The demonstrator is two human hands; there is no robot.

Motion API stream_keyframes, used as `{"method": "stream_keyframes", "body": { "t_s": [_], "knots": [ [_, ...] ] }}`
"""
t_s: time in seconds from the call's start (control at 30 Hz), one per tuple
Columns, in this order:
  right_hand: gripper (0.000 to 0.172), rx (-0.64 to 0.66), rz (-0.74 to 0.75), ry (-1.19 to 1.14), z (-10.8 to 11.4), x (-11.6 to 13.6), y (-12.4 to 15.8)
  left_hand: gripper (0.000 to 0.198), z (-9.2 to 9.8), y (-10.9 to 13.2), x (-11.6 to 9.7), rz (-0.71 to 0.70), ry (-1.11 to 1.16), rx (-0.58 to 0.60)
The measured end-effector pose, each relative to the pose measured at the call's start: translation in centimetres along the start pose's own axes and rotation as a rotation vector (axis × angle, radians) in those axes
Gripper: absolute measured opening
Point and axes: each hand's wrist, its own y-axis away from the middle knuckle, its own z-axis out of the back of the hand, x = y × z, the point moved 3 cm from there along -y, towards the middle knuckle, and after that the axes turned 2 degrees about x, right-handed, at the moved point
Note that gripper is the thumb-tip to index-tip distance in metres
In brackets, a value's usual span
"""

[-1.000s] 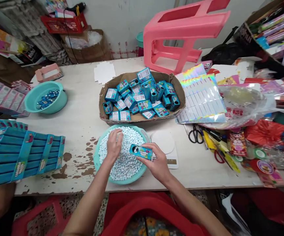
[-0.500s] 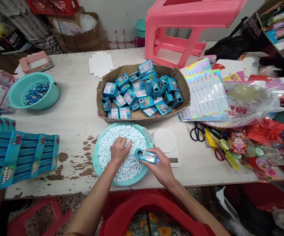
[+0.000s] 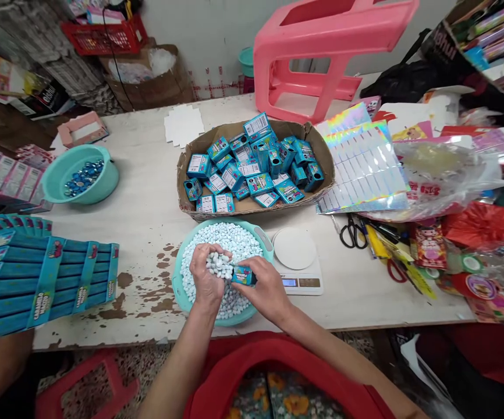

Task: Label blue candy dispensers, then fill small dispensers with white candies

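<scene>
Over a turquoise basin (image 3: pixel 181 295) full of small pale candies (image 3: pixel 238 235), my left hand (image 3: pixel 206 282) is cupped around a handful of those candies. My right hand (image 3: pixel 267 288) grips a small blue candy box (image 3: pixel 242 275), tilted with its end against the handful. Whether candies are passing into the box is hard to make out. Just right of the basin lies a white kitchen scale (image 3: pixel 295 250) with a lit display. Behind the basin stands a cut-down cardboard box (image 3: pixel 199 215) holding many similar blue boxes (image 3: pixel 261 185).
Stacked blue display boxes (image 3: pixel 45 279) stand at the left, near another person's arm (image 3: pixel 5 361). A second turquoise basin (image 3: pixel 107 183) holds blue wrapped pieces. Scissors (image 3: pixel 354 233), holographic sheets (image 3: pixel 361 169) and plastic bags (image 3: pixel 448 174) crowd the right. A pink stool (image 3: pixel 265 70) rests at the back.
My left hand has come up out of the candies with a handful. My right hand has moved left and turned the blue box toward it. The view has shifted slightly.
</scene>
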Motion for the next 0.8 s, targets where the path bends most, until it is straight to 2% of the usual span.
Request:
{"method": "stream_keyframes", "body": {
  "t_s": [0.23,0.43,0.8],
  "knots": [
    [0.029,-0.021,-0.050,-0.028,0.4,-0.3,-0.7,0.017,-0.7,-0.4,-0.2,-0.074,-0.136,-0.084],
    [0.029,0.012,-0.005,-0.010,0.2,-0.2,-1.7,0.022,-1.2,-0.8,-0.7,-0.099,-0.110,-0.051],
    [0.031,-0.010,-0.020,-0.027,0.5,-0.3,-2.6,0.032,-1.5,-1.5,-0.7,-0.082,-0.164,-0.109]
  ]
}}
